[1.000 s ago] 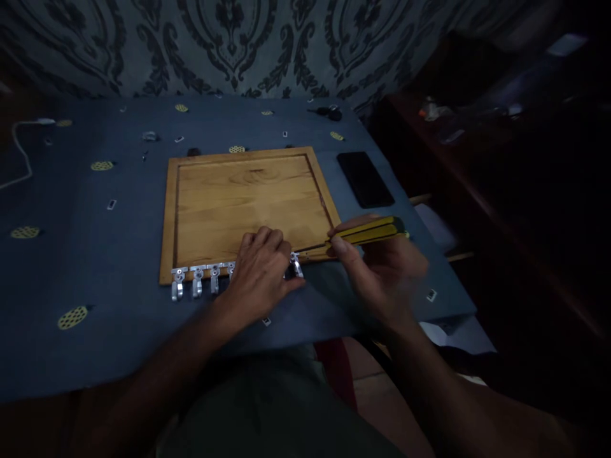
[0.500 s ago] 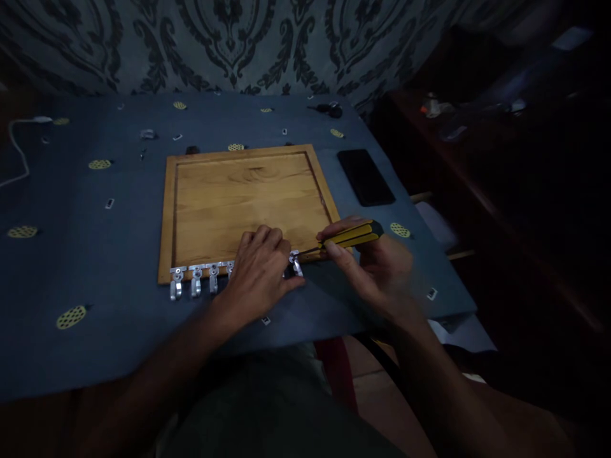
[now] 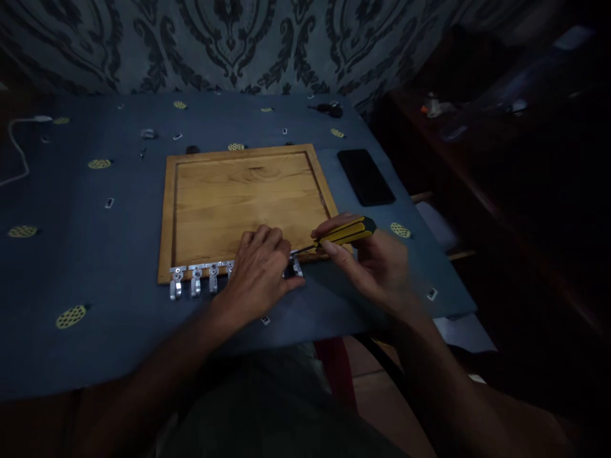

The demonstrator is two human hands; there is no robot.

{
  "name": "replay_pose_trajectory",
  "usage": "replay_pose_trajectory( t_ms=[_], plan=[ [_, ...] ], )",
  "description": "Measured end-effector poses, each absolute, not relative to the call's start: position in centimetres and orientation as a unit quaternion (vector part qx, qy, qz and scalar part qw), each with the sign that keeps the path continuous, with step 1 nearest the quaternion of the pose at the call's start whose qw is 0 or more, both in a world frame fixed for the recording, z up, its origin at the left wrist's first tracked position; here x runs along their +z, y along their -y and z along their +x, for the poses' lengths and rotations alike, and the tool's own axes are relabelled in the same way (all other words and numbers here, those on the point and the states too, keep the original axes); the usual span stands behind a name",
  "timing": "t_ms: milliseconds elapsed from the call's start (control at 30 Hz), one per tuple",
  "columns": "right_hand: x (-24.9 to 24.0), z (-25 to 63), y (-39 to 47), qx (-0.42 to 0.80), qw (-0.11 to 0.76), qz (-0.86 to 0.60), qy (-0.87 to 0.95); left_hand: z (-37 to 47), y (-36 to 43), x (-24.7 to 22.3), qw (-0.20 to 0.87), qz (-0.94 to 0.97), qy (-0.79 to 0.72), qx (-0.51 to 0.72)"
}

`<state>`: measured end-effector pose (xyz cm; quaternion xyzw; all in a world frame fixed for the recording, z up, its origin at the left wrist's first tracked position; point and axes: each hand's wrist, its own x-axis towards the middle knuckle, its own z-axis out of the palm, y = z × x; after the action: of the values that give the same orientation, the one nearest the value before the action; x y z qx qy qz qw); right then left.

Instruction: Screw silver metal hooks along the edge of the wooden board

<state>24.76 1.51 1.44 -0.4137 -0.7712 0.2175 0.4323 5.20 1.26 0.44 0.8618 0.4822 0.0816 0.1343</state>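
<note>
A framed wooden board point(image 3: 248, 197) lies flat on the table. Along its front edge runs a silver metal hook rail point(image 3: 196, 281) with several hooks hanging past the edge. My left hand point(image 3: 260, 270) presses over the rail with curled fingers, its thumb by the rightmost hook point(image 3: 298, 267), and hides the rail's middle. In my right hand point(image 3: 375, 261) is a yellow and black screwdriver point(image 3: 346, 231), held at a slant. Its shaft points left and down to the rail's right end; the tip is beside my left fingers, too dim to tell if it sits in a screw.
A black phone point(image 3: 366, 177) lies right of the board. Toward the back are a small dark object point(image 3: 329, 109), a small metal piece point(image 3: 148, 133) and tiny bits point(image 3: 142, 153). A white cable point(image 3: 21, 152) crosses the left side of the blue patterned tablecloth point(image 3: 128, 254).
My right hand and the screwdriver have shifted slightly left and up, and the screwdriver has turned a little. My left hand and the board stay where they were.
</note>
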Motion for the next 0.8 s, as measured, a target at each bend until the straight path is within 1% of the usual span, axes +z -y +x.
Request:
replay_pose_trajectory(
  t_ms=[233, 333, 500, 800],
  plan=[
    [1.9, 24.5, -1.8, 0.225, 0.424, -0.407, 0.777, 5.4, -1.3, 0.7, 0.141, 0.859, -0.488, 0.067],
    [2.3, 24.9, -2.1, 0.232, 0.401, -0.381, 0.8, 5.4, -1.4, 0.8, 0.15, 0.858, -0.489, 0.054],
    [2.7, 25.8, -2.6, 0.262, 0.374, -0.355, 0.816, 5.2, -1.4, 0.5, 0.141, 0.861, -0.482, 0.076],
    [2.1, 24.9, -2.0, 0.207, 0.41, -0.381, 0.802, 5.2, -1.3, 0.6, 0.141, 0.862, -0.481, 0.079]
  ],
)
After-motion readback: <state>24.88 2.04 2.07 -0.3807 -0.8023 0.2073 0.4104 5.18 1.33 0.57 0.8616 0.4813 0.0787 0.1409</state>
